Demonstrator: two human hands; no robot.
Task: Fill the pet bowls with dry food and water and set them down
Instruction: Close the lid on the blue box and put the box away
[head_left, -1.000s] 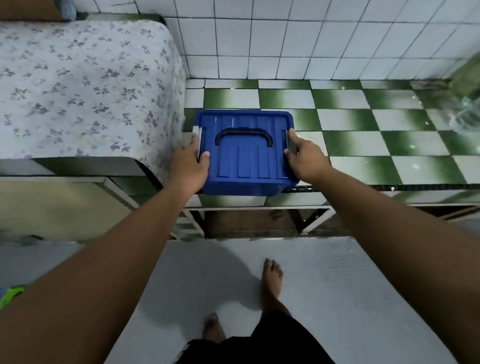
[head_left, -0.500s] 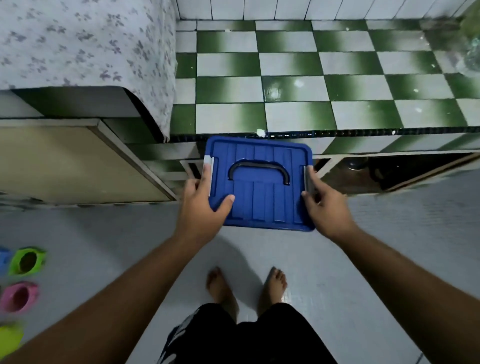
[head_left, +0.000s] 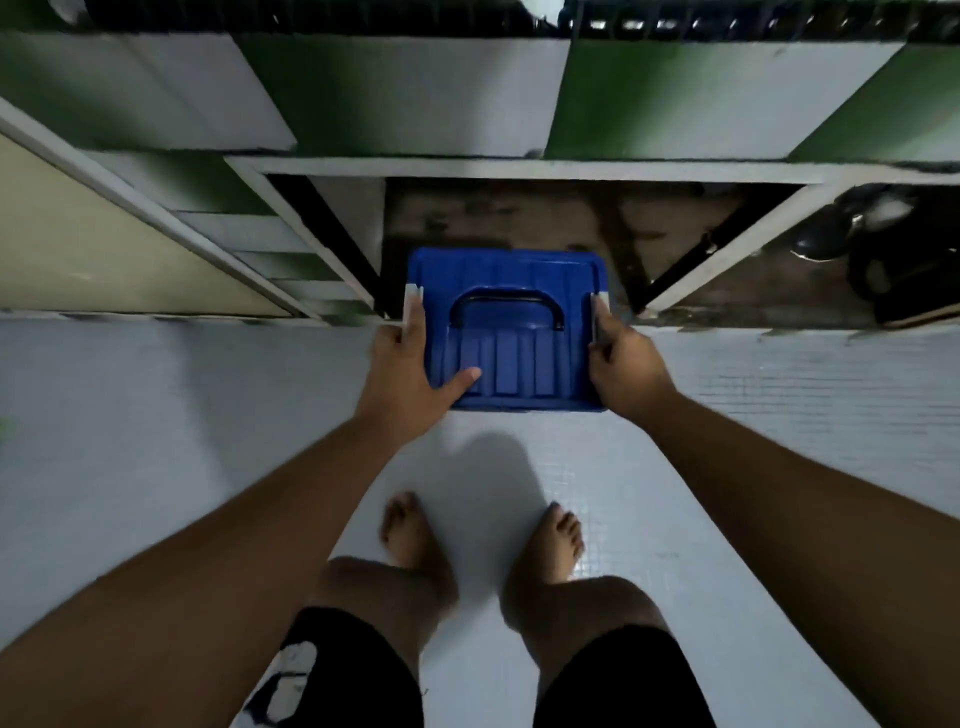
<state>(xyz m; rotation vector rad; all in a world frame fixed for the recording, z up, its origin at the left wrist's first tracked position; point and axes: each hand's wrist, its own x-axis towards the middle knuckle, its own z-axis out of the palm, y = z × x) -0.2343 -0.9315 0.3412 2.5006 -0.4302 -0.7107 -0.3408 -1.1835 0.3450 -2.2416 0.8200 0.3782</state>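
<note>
- The left hand (head_left: 408, 371) grips the left edge of the blue plastic lidded storage box (head_left: 519, 278), thumb laid flat across the ribbed lid and fingers reaching up along the pale grey side latch (head_left: 413, 297)
- The right hand (head_left: 623, 371) clasps the opposite edge, fingers curled in at the second latch
- The box sits level between both hands, its black carry handle (head_left: 506, 304) folded flat
- It hangs low over the pale floor (head_left: 156, 415), just in front of the open cabinet bay (head_left: 519, 218) under the green-and-white tiled table (head_left: 415, 98); whether its base touches the floor I cannot tell
- It likely holds the dry food, so the step is probably to set it down and open it: keep it level, seat the base flat beyond the bare feet (head_left: 561, 540), then spring both latches together before lifting the lid
- No pet bowls show here, so the task looks early
</note>
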